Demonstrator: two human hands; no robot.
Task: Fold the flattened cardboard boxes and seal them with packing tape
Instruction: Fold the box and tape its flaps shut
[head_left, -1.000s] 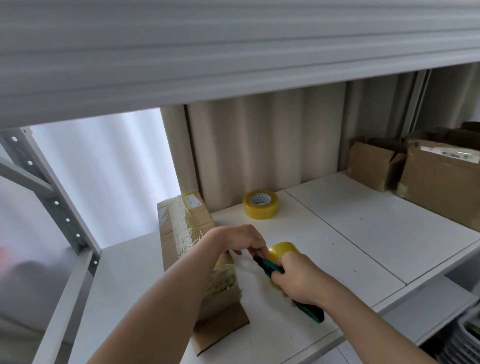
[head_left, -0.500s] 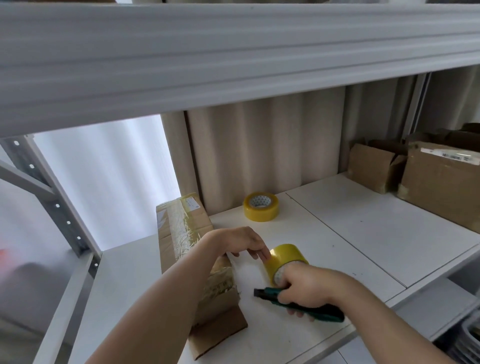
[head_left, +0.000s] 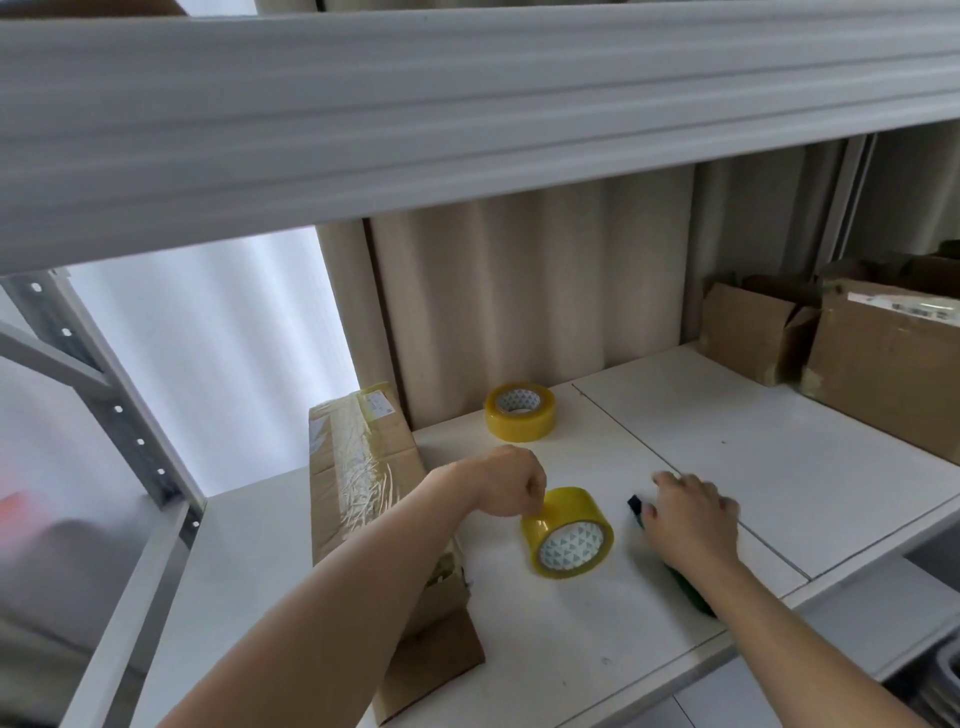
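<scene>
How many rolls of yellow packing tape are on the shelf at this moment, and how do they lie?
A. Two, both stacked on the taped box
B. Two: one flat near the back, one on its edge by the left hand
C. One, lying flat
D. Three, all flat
B: one roll lies flat near the back wall, and the other roll stands on its edge at the left hand.

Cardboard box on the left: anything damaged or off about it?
Yes. The cardboard box wears wrinkled, bunched tape, and at its near end a flap splays loose onto the shelf. The left hand pinches the near tape roll.
</scene>
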